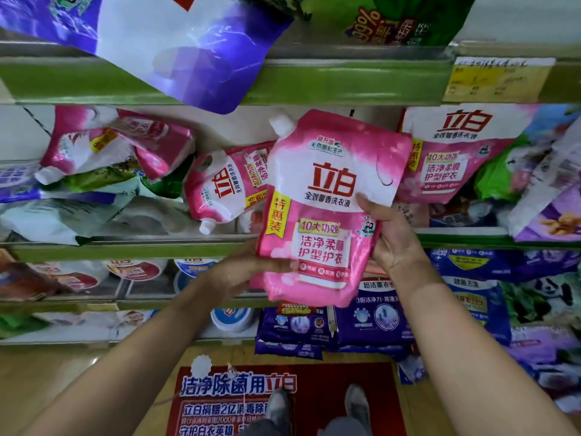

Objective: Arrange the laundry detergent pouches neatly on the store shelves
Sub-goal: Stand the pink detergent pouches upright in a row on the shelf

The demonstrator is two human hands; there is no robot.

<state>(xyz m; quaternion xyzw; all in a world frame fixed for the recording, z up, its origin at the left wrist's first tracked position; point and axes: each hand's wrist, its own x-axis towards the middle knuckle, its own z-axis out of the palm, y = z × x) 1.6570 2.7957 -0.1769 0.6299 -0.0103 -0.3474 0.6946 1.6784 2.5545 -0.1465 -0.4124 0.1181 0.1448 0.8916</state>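
Note:
A pink and white detergent pouch [327, 196] with a white spout at its top left is held upright in front of the middle shelf [132, 251]. My left hand [251, 267] grips its lower left edge, thumb on the front. My right hand [390, 237] grips its right side, thumb across the white label. Behind it another pink pouch [226, 187] lies on its side on the shelf, spout pointing down. A third pink pouch [456, 155] stands upright to the right. Further pink pouches [119, 146] lie in a jumble at the left.
A purple and white pouch [176, 45] hangs over the upper shelf edge [330, 80]. Green and purple pouches crowd the shelf's right end [540, 196]. Blue and purple bags [371, 313] fill the lower shelves. A red floor sticker [330, 394] lies under my shoes.

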